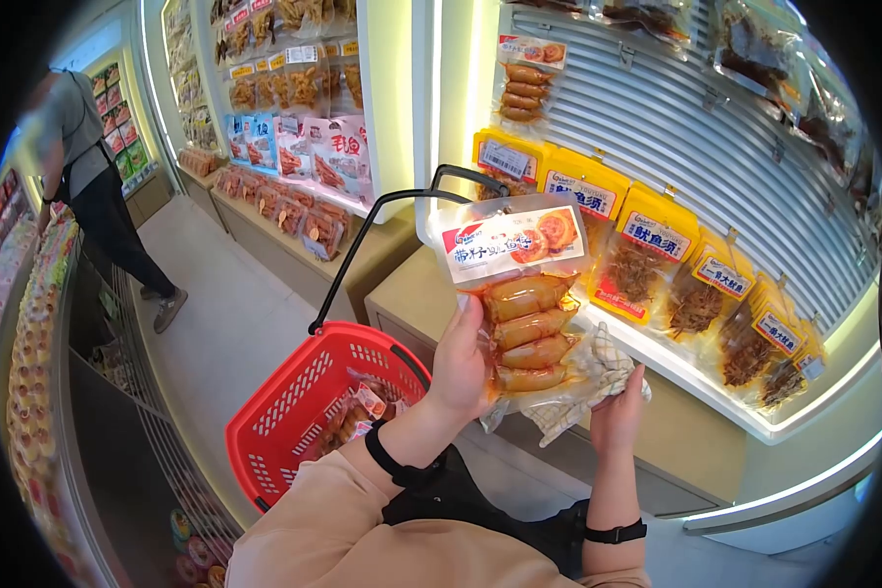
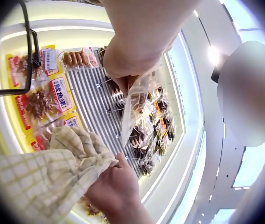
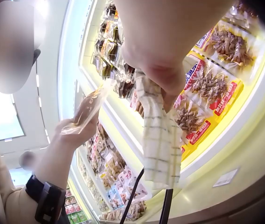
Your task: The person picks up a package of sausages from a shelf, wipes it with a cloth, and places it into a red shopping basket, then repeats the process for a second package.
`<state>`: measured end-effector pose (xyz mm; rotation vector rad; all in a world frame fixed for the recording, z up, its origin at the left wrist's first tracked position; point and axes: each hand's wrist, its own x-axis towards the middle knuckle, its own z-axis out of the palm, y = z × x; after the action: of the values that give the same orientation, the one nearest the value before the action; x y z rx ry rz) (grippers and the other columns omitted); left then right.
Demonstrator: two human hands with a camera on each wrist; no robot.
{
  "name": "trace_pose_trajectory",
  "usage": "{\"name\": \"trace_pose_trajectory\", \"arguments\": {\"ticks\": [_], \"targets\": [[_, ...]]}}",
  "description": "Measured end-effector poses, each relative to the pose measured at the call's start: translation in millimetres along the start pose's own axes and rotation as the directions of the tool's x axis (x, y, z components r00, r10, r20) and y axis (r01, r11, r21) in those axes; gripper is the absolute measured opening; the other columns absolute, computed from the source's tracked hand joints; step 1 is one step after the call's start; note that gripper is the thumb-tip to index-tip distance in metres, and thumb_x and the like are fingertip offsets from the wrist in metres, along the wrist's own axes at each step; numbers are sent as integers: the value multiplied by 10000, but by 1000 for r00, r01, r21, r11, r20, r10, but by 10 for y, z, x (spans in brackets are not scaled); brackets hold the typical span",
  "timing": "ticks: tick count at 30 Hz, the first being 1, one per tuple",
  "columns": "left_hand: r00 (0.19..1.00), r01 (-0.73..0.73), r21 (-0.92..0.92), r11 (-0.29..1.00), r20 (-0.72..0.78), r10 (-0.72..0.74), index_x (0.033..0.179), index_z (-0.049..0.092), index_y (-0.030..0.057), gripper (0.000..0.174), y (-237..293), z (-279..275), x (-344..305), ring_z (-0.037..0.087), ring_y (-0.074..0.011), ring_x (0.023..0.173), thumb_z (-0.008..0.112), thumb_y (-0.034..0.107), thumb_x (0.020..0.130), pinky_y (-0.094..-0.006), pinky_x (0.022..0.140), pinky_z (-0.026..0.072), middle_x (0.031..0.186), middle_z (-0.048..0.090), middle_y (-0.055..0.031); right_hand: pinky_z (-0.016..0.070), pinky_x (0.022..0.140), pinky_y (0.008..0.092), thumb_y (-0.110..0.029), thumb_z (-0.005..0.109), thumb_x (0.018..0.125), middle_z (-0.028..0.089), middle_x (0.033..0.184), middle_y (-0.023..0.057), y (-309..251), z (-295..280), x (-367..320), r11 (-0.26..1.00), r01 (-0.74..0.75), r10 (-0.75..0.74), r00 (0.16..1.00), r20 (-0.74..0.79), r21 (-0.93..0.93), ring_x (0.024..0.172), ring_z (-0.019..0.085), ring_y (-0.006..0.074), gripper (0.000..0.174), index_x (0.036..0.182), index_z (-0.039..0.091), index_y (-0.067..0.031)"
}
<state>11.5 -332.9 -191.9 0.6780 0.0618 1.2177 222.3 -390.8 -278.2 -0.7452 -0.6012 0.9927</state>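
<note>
In the head view my left hand (image 1: 461, 365) grips the left side of a clear vacuum packet (image 1: 534, 318). Several glossy brown stuffed squid are stacked inside it, below a white label with red and blue print. My right hand (image 1: 617, 416) holds a cream checked cloth (image 1: 603, 372) close by the packet's lower right corner. In the left wrist view the cloth (image 2: 43, 182) hangs in folds from the right hand (image 2: 116, 189). From the right wrist, the packet (image 3: 86, 112) appears edge-on in the left hand, and the cloth (image 3: 159, 140) drapes down from the right.
A red shopping basket (image 1: 274, 416) with packets in it stands at my left, its black handle (image 1: 348, 265) raised. Yellow-topped squid packets (image 1: 647, 245) line the lit shelf ahead. A person (image 1: 98, 167) stands by the counter at far left; more packaged snacks (image 1: 333, 157) fill the shelves behind.
</note>
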Motion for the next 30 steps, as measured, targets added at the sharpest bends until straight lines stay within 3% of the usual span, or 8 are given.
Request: {"name": "trace_pose_trajectory", "arguments": {"ticks": [7,12,15,18,21,24,26,30], "targets": [[1000,16,1,1000,16,-16,1399,369,59,553,17,-33,24,537,-301,1211,190,441,1041,-455,1010,453,1362,492,-140,427,1019,384,-445,353,1029,522,1369,65,12,23,7,1000,-21,22,999,31,-19,1248,515,213,523,1389,411,-70],[993,-104,150,983,75,94,1362,385,46,472,15,-76,61,559,-255,1176,549,235,962,-405,994,472,1327,508,-126,466,917,338,-449,393,1021,632,1196,103,102,-61,101,997,-54,49,993,-106,-49,1090,606,218,536,1238,555,13],[984,-179,398,900,65,167,1324,405,33,551,98,-146,191,572,-227,1152,695,73,857,-368,985,477,1287,538,-112,464,876,360,-473,414,1005,676,1061,156,96,-373,182,494,-161,-14,981,-193,-855,1009,625,265,593,1035,644,73],[960,-281,497,821,142,242,1276,439,29,489,371,-282,409,587,-210,1132,701,91,868,-341,973,482,1244,575,-109,463,842,370,-491,439,988,682,963,209,701,-1343,472,482,-47,-89,991,-102,-875,943,624,283,651,906,653,118],[988,-116,235,965,124,88,1206,463,46,466,694,-377,556,619,-147,928,500,452,979,-281,774,516,1038,616,-45,464,729,389,-534,429,978,675,816,184,985,-1676,407,529,-193,-202,917,-343,-827,769,602,252,684,874,662,100],[840,332,-457,825,541,-38,1012,418,59,305,731,-411,589,455,-101,562,514,345,969,-230,519,321,672,440,1,464,804,367,-531,450,972,667,916,219,1028,-1879,266,396,-335,-70,917,-392,-855,881,601,264,689,951,646,129],[843,293,-511,808,537,33,981,405,35,94,668,-295,509,572,-147,505,419,126,1000,-233,436,363,655,562,-70,462,818,365,-503,461,978,666,936,234,1103,-1921,248,454,-268,-122,926,-357,-850,914,608,262,675,950,637,148],[685,449,-514,731,723,88,941,390,45,89,494,-159,477,613,-172,520,402,111,999,-239,421,383,665,604,-99,457,838,364,-507,473,974,668,978,216,1031,-1878,252,532,-252,-118,923,-366,-808,930,596,266,665,1016,635,137]]}}
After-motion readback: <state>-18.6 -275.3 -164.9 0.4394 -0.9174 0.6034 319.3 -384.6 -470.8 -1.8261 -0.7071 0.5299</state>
